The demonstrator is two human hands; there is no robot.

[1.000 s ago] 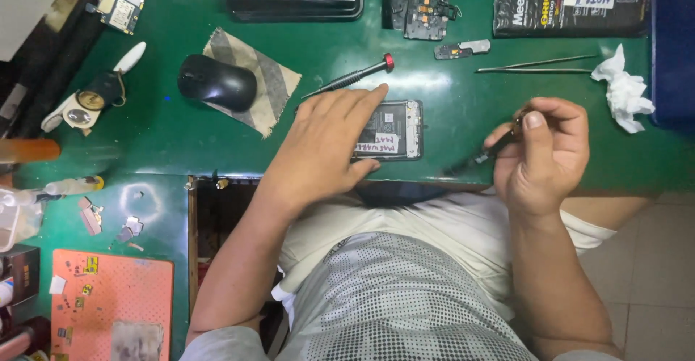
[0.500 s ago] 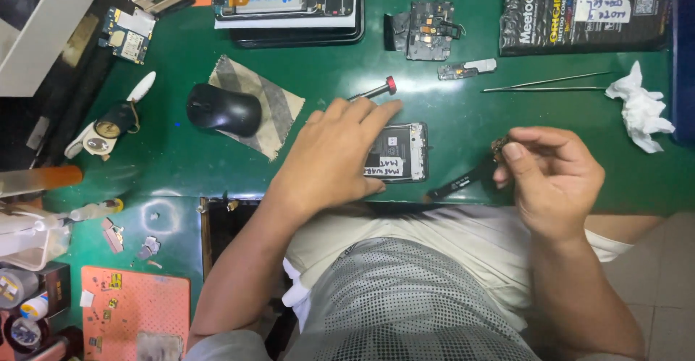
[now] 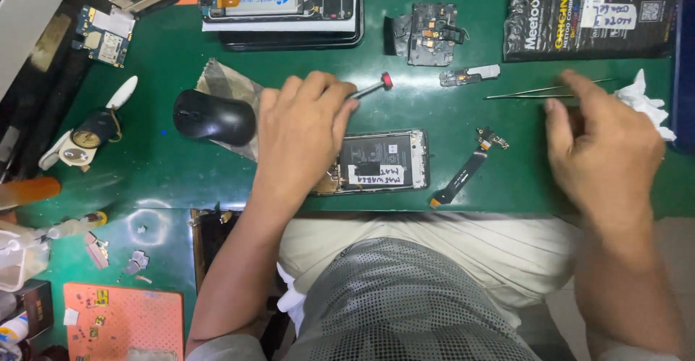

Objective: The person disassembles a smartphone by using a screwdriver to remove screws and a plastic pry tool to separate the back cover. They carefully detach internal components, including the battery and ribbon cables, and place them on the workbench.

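The green table (image 3: 181,151) carried all the work; its near edge ran just above the person's lap. A black flat box (image 3: 590,13) lay at the far right corner. A stack of opened phones (image 3: 282,6) sat at the far edge, left of centre, with a dark circuit assembly (image 3: 427,34) to its right.

The left hand (image 3: 300,140) lay palm down near the near edge, fingers loosely curled and clasping nothing, its fingertips resting on the left end of the opened phone (image 3: 380,162). That phone lay flat, back cover off, close to the near edge at the table's middle. A black mouse (image 3: 213,117) sat just left of the hand on a scrap of cloth.

The right hand (image 3: 604,151) hovered toward the right edge, fingers spread and empty, motion-blurred. A white tissue (image 3: 644,100) lay beyond it.

The black flex cable (image 3: 467,173) lay bare on the table between phone and right hand, touching neither. Tweezers (image 3: 536,93) lay beyond it. A red-tipped screwdriver (image 3: 373,87) poked out past the left fingertips.
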